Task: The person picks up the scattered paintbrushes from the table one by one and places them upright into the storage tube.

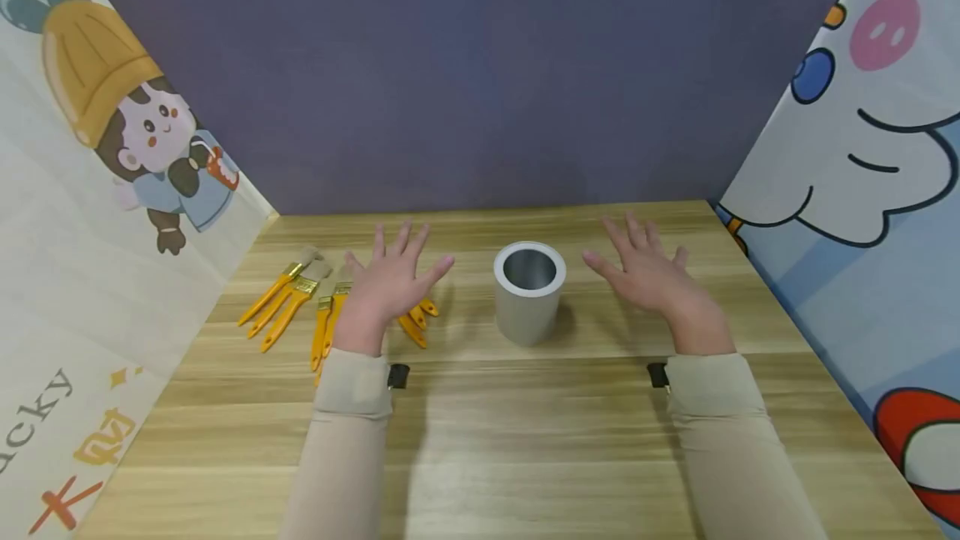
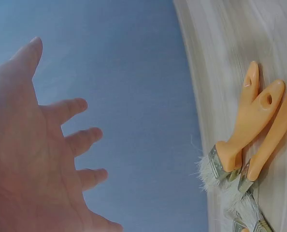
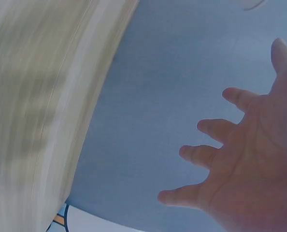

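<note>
In the head view my left hand [image 1: 390, 282] hovers over several paintbrushes, its fingers spread and holding nothing. The paintbrushes [image 1: 287, 307] have orange handles, metal ferrules and pale bristles; my hand hides some of them. Seen from the left wrist, a few brushes [image 2: 252, 121] lie on the wood, apart from the fingers. My right hand [image 1: 651, 273] is held above the table to the right of a white cylindrical holder [image 1: 527, 315], also with spread fingers. The holder stands upright, its dark inside showing through the round opening. In the right wrist view the right palm [image 3: 259, 154] holds nothing.
The wood-grain table [image 1: 525, 457] runs back to a dark blue-grey panel [image 1: 487, 73]. A cartoon-printed white sheet [image 1: 67, 215] borders the left side. Another printed sheet [image 1: 840, 290], white and blue, borders the right.
</note>
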A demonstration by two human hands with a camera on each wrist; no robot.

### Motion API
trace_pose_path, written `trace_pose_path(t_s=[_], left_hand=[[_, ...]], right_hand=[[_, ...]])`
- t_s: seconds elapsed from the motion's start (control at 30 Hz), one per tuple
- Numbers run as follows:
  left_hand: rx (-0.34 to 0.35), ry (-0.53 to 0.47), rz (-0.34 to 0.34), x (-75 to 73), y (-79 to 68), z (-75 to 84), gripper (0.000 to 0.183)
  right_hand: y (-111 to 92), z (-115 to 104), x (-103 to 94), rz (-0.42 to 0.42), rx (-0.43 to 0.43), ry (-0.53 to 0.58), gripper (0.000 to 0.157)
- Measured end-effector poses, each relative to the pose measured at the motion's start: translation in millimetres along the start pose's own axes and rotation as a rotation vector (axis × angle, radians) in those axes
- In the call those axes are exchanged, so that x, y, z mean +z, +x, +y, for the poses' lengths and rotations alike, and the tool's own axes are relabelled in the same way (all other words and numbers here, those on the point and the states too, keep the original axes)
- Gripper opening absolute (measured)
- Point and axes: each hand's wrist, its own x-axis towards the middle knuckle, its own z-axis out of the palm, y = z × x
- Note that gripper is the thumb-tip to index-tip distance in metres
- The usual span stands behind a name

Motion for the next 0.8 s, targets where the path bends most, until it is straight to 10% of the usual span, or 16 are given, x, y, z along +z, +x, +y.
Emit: trace_pose_path(t_s=[0.47, 0.8], left_hand=[[0.004, 0.0, -0.025, -1.4, 7.0, -6.7, 0.091], [-0.028, -0.011, -0.047, -9.8, 18.0, -43.5, 0.093]], right_hand=[[16, -26, 15.6, 0.005, -0.198, 0.12, 0.091], [26, -42, 30.4, -0.01, -0.278, 0.121, 0.106]])
